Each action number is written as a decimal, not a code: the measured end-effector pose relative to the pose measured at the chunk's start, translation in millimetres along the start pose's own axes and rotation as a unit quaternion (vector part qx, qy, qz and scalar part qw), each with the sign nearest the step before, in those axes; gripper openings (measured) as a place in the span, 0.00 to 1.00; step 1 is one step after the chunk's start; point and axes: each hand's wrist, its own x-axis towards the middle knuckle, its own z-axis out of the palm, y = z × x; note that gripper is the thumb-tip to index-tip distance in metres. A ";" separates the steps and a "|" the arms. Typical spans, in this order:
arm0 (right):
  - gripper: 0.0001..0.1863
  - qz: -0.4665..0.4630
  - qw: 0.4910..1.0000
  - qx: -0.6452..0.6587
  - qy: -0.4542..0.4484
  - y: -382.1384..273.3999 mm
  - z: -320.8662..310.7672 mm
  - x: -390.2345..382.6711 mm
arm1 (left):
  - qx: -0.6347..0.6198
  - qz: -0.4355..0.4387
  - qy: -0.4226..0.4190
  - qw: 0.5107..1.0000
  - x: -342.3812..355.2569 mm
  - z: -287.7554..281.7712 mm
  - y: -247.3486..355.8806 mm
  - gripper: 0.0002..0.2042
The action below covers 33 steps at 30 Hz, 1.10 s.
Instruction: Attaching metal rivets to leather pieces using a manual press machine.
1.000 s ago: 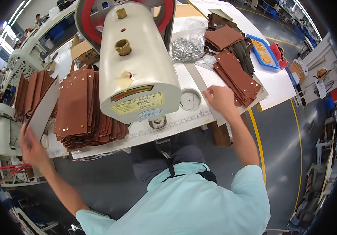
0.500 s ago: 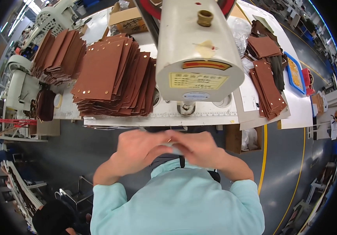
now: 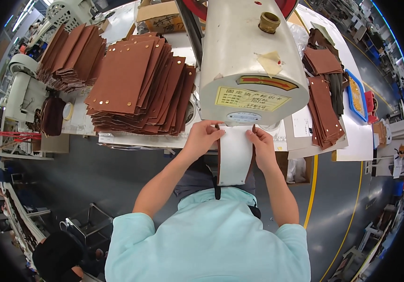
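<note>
Under the front of a cream-white press machine point(image 3: 249, 56), both hands hold a brown leather panel point(image 3: 235, 157) with its pale side up and its brown edges showing. My left hand point(image 3: 204, 140) pinches the far left corner, and my right hand point(image 3: 264, 146) pinches the far right corner. Small studs show at the panel's near end, which hangs over the table edge toward me. Its far end lies below the machine head, where the press point is hidden. To the left of my left hand stands a tall stack of brown leather panels point(image 3: 119, 77) with brass snaps.
More brown panels point(image 3: 72, 56) are stacked at the far left. On the right lie further snapped panels point(image 3: 324, 110) and a blue tray point(image 3: 356, 96) of small brass parts. A cardboard box point(image 3: 162, 19) sits behind. Another person's dark-haired head point(image 3: 58, 256) is at lower left.
My hands have moved forward from near my body to the machine and spread apart. The panel, earlier hidden and blurred between them, now lies stretched out. My view has shifted slightly.
</note>
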 end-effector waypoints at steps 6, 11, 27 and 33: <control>0.08 0.013 0.998 0.051 0.024 5.4 -6.5 12.1 | 0.123 0.053 -0.008 0.991 25.4 -3.8 -10.0 0.09; 0.10 0.045 0.997 0.051 0.028 4.7 -7.3 15.1 | 0.164 0.063 0.034 0.984 25.4 0.3 -0.9 0.08; 0.09 0.056 0.997 0.009 0.047 -4.9 -2.4 9.9 | 0.216 0.044 0.019 0.975 19.4 1.1 11.7 0.14; 0.09 0.076 0.996 0.023 0.051 -4.2 -3.3 17.4 | 0.173 0.030 0.029 0.984 17.0 -1.0 14.1 0.09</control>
